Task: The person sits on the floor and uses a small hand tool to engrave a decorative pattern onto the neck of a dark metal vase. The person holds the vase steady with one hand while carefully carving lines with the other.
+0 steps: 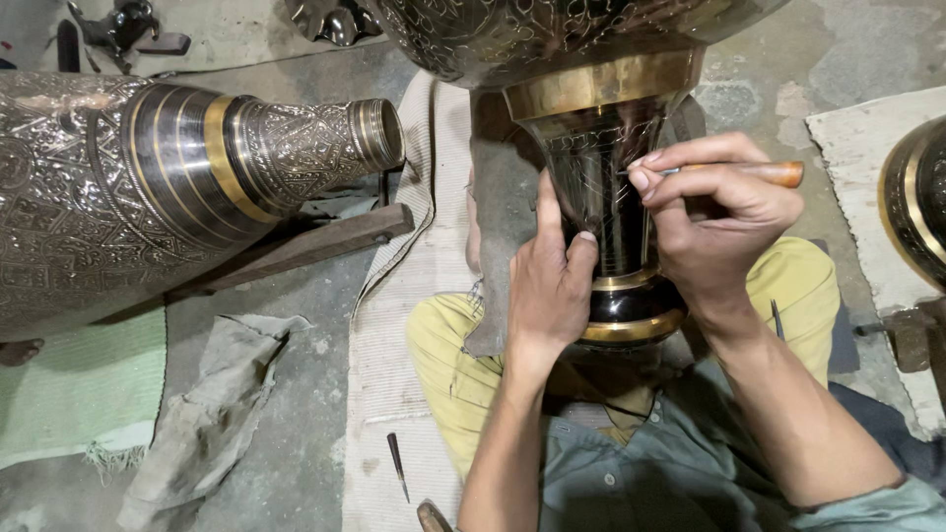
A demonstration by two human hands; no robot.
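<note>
A large engraved brass vase (591,148) lies across my lap, its dark neck and gold-banded mouth pointing toward me. My left hand (547,286) wraps around the left side of the neck, thumb stretched up along it. My right hand (714,222) grips an engraving tool with an orange wooden handle (774,173); its metal tip touches the dark neck near the fine scratched lines. My yellow trousers (448,365) show under the vase.
A second engraved vase (148,177) lies at left on a wooden block (315,244). A rag (212,414) and green cloth (79,384) cover the floor. A small chisel (397,465) rests on the woven mat. Another brass rim (916,197) is at right.
</note>
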